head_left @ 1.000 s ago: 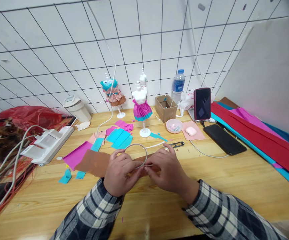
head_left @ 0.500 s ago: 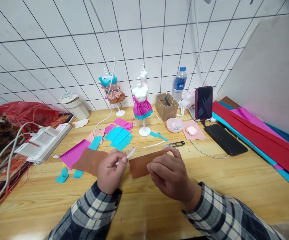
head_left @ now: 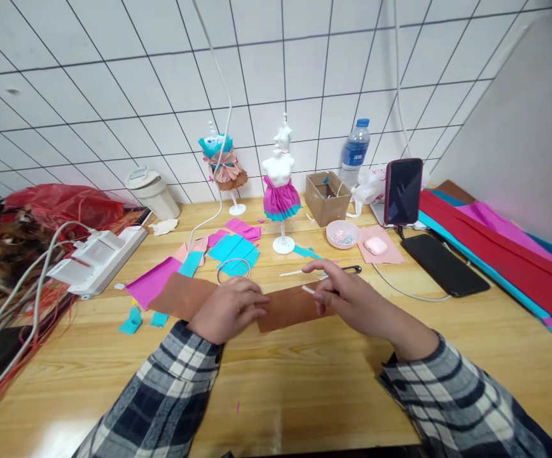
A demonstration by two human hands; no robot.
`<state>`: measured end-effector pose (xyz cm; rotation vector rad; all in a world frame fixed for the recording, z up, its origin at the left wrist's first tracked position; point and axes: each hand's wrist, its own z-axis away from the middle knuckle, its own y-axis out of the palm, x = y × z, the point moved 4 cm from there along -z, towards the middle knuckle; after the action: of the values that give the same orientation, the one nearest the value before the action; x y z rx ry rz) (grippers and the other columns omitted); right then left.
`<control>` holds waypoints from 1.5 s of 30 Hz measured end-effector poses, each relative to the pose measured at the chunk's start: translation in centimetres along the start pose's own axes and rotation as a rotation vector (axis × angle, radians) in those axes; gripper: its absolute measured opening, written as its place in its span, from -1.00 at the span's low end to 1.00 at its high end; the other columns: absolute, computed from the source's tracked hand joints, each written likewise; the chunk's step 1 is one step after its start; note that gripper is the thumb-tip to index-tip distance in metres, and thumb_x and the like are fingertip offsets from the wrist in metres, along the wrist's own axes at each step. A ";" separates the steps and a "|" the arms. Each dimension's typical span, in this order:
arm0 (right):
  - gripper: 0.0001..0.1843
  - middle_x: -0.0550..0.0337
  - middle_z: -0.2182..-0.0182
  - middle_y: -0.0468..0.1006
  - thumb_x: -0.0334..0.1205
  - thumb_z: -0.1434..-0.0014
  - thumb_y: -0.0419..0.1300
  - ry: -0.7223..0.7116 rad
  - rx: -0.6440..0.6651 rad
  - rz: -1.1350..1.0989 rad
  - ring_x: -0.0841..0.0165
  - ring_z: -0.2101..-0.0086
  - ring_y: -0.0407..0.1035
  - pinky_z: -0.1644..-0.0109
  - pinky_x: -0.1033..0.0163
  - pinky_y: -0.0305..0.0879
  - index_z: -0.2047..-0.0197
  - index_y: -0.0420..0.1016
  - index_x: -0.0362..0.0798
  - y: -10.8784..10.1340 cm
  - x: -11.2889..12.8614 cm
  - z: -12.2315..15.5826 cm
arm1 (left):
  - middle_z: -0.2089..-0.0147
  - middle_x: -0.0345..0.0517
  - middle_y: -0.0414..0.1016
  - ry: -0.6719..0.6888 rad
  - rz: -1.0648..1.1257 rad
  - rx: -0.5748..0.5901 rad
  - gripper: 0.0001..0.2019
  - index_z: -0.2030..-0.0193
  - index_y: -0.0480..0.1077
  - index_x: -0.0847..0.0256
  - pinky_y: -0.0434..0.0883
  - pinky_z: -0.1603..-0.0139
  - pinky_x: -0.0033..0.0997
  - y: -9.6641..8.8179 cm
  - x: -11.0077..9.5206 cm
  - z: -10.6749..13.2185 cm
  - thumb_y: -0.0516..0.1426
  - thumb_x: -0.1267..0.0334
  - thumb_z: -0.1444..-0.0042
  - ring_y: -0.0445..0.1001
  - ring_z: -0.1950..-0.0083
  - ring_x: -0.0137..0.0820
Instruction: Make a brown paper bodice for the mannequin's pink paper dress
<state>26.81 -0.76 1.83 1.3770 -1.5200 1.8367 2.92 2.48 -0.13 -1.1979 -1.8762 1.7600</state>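
Note:
A brown paper strip (head_left: pixel 290 308) lies flat on the wooden table (head_left: pixel 304 381) between my hands. My left hand (head_left: pixel 231 310) rests on its left end, fingers curled together and pressing it down. My right hand (head_left: pixel 347 298) hovers over the strip's right end. Its thumb and a finger pinch a small white sliver (head_left: pixel 307 290), while the index finger is stretched out. A thin white loop (head_left: pixel 233 267) lies on the table just beyond my left hand, free of both hands. Small scissors (head_left: pixel 347 270) lie just behind my right hand.
Pink, blue and brown paper pieces (head_left: pixel 194 273) are scattered at the left, beside a power strip (head_left: pixel 97 254). Two dressed mini mannequins (head_left: pixel 280 191) stand at the back with a cardboard box (head_left: pixel 326 197) and a pink dish (head_left: pixel 343 234). Two phones (head_left: pixel 448 264) and paper sheets (head_left: pixel 495 254) lie at the right.
The white loop held between both hands a second ago now lies on the table. My left hand dropped onto the brown strip and my right hand moved right, pinching a white sliver.

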 end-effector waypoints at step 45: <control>-0.84 0.31 0.44 0.45 -0.44 -0.07 0.01 0.121 0.283 0.277 0.39 0.44 0.27 0.41 0.30 -0.04 0.31 0.19 0.03 8.5 0.3 -2.4 | -0.04 -0.14 0.48 -0.150 0.234 0.191 -0.79 0.17 0.51 0.06 0.19 -0.12 -0.10 2.0 -0.9 -0.1 0.24 0.37 -0.02 0.38 -0.11 -0.18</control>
<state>18.95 -1.57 -2.13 1.1902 -1.4934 2.3352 4.23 1.68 -1.66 -1.2860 -1.6521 2.1540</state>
